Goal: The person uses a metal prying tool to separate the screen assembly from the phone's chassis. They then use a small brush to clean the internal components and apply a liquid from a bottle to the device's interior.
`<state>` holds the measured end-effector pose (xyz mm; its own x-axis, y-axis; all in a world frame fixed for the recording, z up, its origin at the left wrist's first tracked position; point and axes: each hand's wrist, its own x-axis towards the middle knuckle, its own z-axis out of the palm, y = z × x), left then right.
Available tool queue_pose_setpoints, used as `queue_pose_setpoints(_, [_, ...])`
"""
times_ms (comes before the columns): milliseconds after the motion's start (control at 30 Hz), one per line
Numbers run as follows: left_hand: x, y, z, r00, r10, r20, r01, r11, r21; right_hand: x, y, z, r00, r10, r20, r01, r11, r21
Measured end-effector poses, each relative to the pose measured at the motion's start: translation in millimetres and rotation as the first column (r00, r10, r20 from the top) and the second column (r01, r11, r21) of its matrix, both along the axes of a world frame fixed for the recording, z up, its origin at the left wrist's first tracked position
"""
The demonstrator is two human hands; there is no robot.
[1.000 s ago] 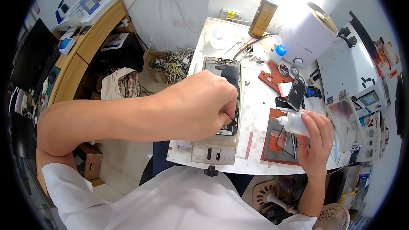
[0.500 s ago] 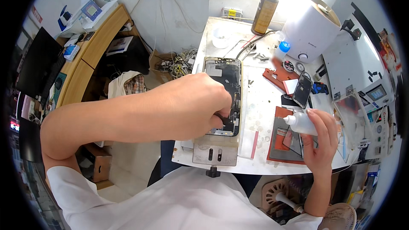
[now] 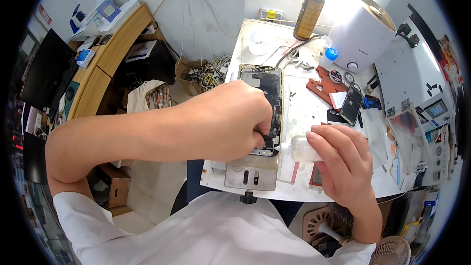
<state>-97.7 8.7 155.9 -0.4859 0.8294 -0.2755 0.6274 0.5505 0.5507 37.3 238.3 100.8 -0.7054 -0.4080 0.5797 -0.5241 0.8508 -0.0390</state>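
An opened phone (image 3: 275, 81), its inner parts bare, lies in a metal clamp holder (image 3: 235, 179) at the table's left side. Over the phone's lower half bends my left hand (image 3: 244, 118), fingers closed in a pinch. Something dark shows at the fingertips, too hidden to name. My right hand (image 3: 343, 159) is wrapped round a translucent squeeze bottle (image 3: 305, 148), tipped on its side. The bottle's thin nozzle points left and reaches the phone's lower right corner, close to my left fingertips; whether it touches cannot be made out.
Right of the phone lie a brown-red fixture plate (image 3: 321, 86), another phone part (image 3: 352, 104) and small scraps. Behind them stand a blue-capped bottle (image 3: 327, 58), a spray can (image 3: 309, 15) and a white humidifier-like appliance (image 3: 363, 37). A machine with a screen (image 3: 434, 109) borders the right.
My right hand has carried the squeeze bottle left, from above the mat at the right to the phone's lower corner. My left hand stays pinched over the phone.
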Motion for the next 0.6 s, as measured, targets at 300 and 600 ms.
queue_pose_setpoints(300, [-1.1, 1.0, -0.4, 0.999, 0.019, 0.032, -0.019, 1.000, 0.011, -4.7, -2.5, 8.8, 0.998, 0.023, -0.050, -0.015, 0.988, 0.156])
queue_pose_setpoints(600, [0.2, 4.6, 0.8, 0.999, 0.013, 0.030, -0.013, 1.000, -0.005, 2.3, 6.3, 9.5, 0.997, -0.030, -0.075, 0.038, 0.993, 0.109])
